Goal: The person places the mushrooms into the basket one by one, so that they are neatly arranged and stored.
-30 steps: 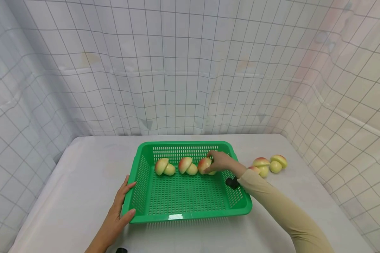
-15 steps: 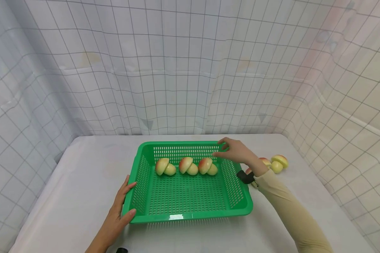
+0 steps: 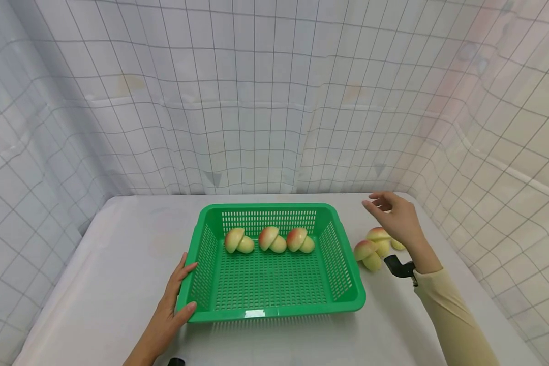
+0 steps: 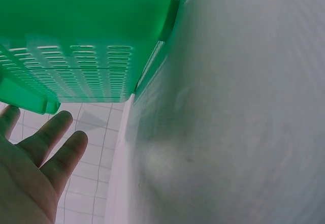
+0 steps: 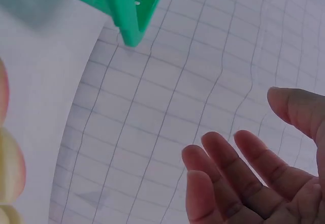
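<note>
A green plastic basket [image 3: 297, 310] stands on the white table. Three yellow mushrooms with reddish caps lie in a row along its far side: a left mushroom [image 3: 238, 241], a middle mushroom [image 3: 271, 240] and a right mushroom [image 3: 300, 240]. My left hand [image 3: 169, 297] rests on the basket's left rim, fingers spread and fairly straight, thumb at the front corner. In the left wrist view its fingers reach along the outer wall. To the right of the basket, my right hand [image 3: 395, 216] hovers above more mushrooms [image 3: 367, 254], holding nothing, its fingers loosely bent. It partly hides the farthest one.
A white sheet with dark grid lines [image 3: 265, 127] hangs behind the table and along both sides. The white tabletop [image 3: 119, 264] extends left of the basket. A black wrist camera [image 3: 399, 267] sticks out beside my right wrist.
My right hand has let go of the right mushroom in the basket, risen, and moved right over the mushrooms outside. The left hand and basket stay put.
</note>
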`<state>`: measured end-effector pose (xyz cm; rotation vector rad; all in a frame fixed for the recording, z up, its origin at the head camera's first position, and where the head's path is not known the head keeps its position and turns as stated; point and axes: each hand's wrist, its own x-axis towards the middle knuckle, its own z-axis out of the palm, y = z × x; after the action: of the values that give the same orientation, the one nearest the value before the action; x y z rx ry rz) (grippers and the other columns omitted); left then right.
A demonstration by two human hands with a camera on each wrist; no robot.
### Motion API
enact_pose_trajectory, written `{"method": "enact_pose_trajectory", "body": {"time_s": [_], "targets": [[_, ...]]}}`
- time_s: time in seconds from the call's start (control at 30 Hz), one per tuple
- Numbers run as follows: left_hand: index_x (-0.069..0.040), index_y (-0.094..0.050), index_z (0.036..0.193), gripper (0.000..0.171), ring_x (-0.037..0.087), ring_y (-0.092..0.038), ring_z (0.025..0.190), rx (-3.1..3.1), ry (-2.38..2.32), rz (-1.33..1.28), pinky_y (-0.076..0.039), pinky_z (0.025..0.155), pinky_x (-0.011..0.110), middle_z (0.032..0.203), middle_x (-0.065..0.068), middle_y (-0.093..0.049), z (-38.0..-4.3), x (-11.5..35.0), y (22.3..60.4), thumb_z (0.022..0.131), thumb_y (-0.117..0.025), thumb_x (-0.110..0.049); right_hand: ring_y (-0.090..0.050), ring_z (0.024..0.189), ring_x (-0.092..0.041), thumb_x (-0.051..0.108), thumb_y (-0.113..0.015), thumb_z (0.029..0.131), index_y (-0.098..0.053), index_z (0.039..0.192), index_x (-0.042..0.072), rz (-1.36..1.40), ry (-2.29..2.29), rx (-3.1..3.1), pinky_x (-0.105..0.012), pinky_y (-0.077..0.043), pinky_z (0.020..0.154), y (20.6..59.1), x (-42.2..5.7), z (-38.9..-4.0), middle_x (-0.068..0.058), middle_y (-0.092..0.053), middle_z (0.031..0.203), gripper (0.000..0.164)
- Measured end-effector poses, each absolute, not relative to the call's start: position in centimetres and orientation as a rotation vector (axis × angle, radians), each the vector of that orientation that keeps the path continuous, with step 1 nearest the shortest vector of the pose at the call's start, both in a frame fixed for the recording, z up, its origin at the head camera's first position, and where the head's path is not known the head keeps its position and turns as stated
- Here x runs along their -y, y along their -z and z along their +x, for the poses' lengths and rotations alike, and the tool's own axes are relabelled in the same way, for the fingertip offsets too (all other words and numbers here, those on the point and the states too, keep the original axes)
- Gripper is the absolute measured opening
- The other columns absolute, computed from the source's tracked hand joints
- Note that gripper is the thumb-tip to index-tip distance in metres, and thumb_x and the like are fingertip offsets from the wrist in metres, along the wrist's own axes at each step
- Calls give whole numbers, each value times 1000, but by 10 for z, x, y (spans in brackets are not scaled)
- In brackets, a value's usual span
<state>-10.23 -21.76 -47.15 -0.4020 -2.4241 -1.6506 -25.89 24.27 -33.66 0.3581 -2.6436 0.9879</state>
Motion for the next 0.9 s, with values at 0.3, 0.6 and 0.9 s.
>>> {"method": "enact_pose_trajectory", "body": {"time_s": [0.3, 0.6, 0.9], "targets": [[-21, -24, 151, 69, 16, 2, 142, 2410, 1683, -409, -14, 95, 66, 158, -5, 2, -103, 217, 471, 89, -53, -7, -60, 93, -34, 45, -58, 92, -59, 116, 2, 159, -965, 2631, -45, -44, 75, 361, -275, -246, -18, -65, 103, 49], [-22, -26, 150, 69, 16, 1, 142, 2413, 1683, -372, -15, 94, 67, 158, -9, 1, -103, 217, 471, 89, -54, -9, -61, 93, -34, 49, -58, 90, -51, 126, 1, 119, -908, 2771, -39, -46, 66, 392, -286, -241, -19, -63, 105, 61], [-20, -25, 151, 69, 17, 1, 142, 2392, 1693, -394, -15, 94, 67, 158, -7, 1, -104, 217, 472, 89, -53, -8, -62, 89, -34, 57, -55, 89, -48, 130, -2, 164, -804, 2922, -45, -46, 63, 409, -285, -238, -22, -63, 106, 72]]}}
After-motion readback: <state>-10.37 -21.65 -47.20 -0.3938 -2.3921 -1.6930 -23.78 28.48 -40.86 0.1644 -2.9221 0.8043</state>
